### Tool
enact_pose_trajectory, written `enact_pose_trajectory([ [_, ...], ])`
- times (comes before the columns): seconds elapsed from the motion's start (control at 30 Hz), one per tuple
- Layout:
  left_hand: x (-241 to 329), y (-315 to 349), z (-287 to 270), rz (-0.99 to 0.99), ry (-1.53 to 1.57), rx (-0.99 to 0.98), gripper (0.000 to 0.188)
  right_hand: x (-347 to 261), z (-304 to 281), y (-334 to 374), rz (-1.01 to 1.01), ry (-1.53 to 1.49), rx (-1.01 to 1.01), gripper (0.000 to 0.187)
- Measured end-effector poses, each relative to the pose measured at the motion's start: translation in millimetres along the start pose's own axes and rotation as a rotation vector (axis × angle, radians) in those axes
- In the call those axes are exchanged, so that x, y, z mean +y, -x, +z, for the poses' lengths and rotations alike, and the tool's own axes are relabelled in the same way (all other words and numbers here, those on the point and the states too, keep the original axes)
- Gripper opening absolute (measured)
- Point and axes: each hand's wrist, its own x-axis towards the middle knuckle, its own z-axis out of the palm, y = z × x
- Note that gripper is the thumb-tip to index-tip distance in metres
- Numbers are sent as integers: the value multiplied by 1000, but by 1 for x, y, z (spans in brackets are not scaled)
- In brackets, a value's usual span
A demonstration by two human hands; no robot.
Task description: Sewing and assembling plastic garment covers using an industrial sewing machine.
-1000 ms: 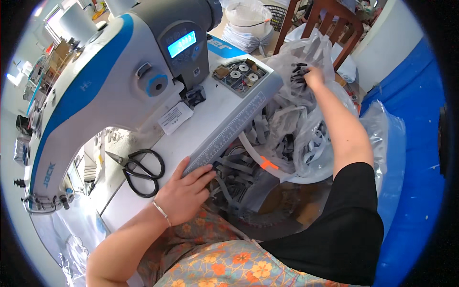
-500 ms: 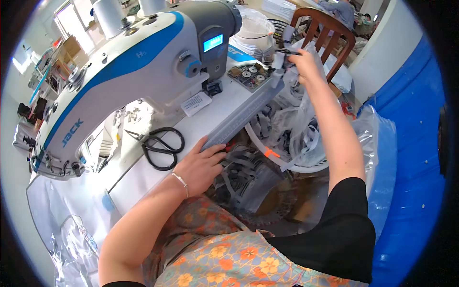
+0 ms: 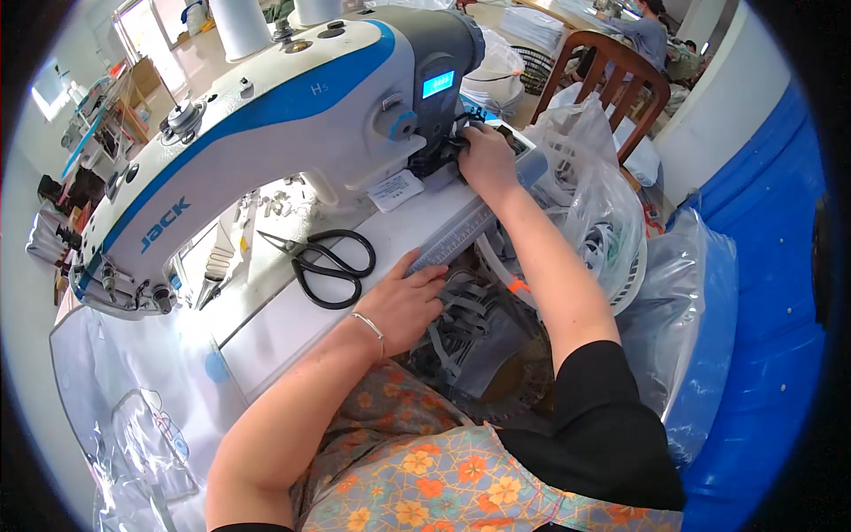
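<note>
My left hand (image 3: 405, 308) lies on the near edge of the white sewing table (image 3: 417, 217), fingers stretched over a ruler strip along that edge. With its fingers closed, my right hand (image 3: 489, 160) has hold of a bunch of black strips (image 3: 448, 149) beside the right end of the sewing machine (image 3: 301, 97). Part of the bunch is hidden by the fingers. Left of my left hand lie black-handled scissors (image 3: 335, 266). A white label card (image 3: 395, 190) rests against the machine base.
Below the table's right end stands a white basket (image 3: 631, 275) lined with clear plastic, strips inside. A darker basket of grey strips (image 3: 461, 319) sits under the edge. A wooden chair (image 3: 612, 66) and blue sheeting (image 3: 762, 257) are at right. Another person (image 3: 651, 35) sits far back.
My right hand has moved left from above the plastic-lined basket to the machine, bringing the strips along. My left hand stays at the table edge. The whole view has shifted slightly.
</note>
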Motion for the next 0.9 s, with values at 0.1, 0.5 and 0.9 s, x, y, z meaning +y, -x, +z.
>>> enact_pose_trajectory([
  [0.1,0,0,-1,-4,8,-11,22,-7,-16,1,27,45,-61,23],
  [0.5,1,-1,-4,-11,3,-27,24,20,-6,14,231,-310,102,41],
  [0.9,1,-2,-3,-25,102,27,16,72,-42,23,352,-497,401,23],
])
